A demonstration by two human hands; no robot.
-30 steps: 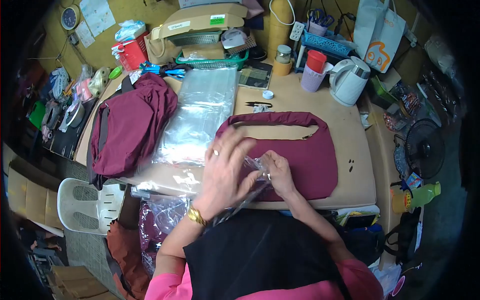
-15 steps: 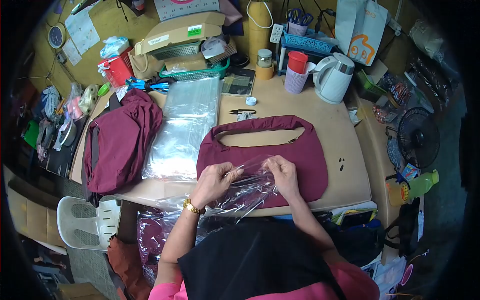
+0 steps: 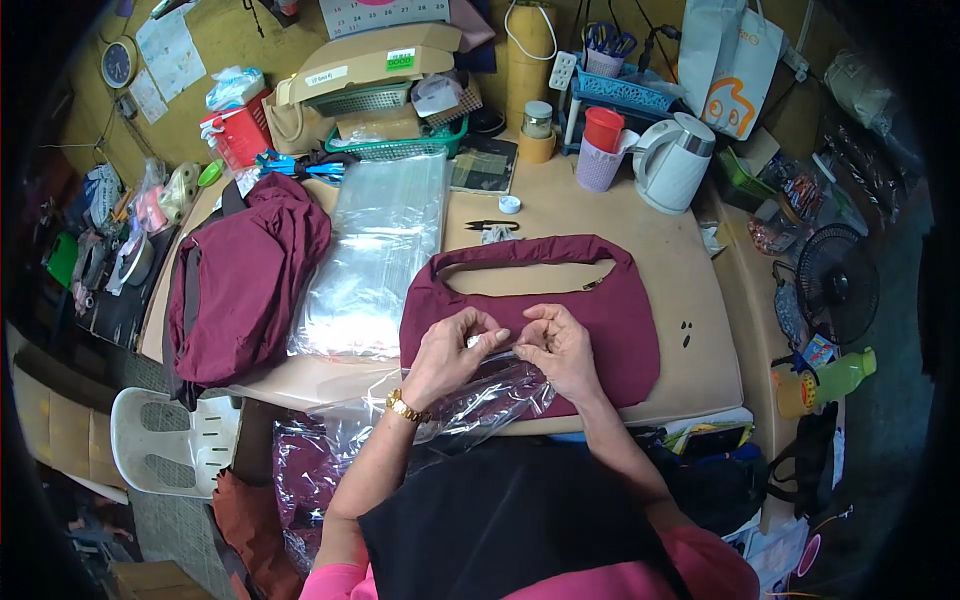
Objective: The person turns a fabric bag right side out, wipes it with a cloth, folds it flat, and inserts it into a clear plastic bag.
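Note:
A clear plastic bag [image 3: 490, 400] hangs from both hands over the front edge of the table. My left hand [image 3: 455, 350], with a gold watch at the wrist, is closed, thumb and fingers pinching the film. Close beside it, my right hand [image 3: 560, 355] pinches the same film, the fingertips of both hands nearly touching. Beneath them a maroon handbag [image 3: 625, 330] lies flat, its looped handle toward the back and a zipper end showing inside the loop. The plastic covers part of the handbag's lower edge.
A stack of clear plastic bags [image 3: 385, 240] lies left of the handbag, with more maroon bags [image 3: 245, 280] beyond. Thread snips [image 3: 492, 225] rest behind the handle. A white kettle [image 3: 675, 165] and a lilac cup [image 3: 598, 168] stand at the back right. A white plastic chair [image 3: 175, 440] is front left.
My hands have drawn closer together, and the film stretched between them is now bunched at the fingertips. The view has shifted slightly; the handbag stays in place.

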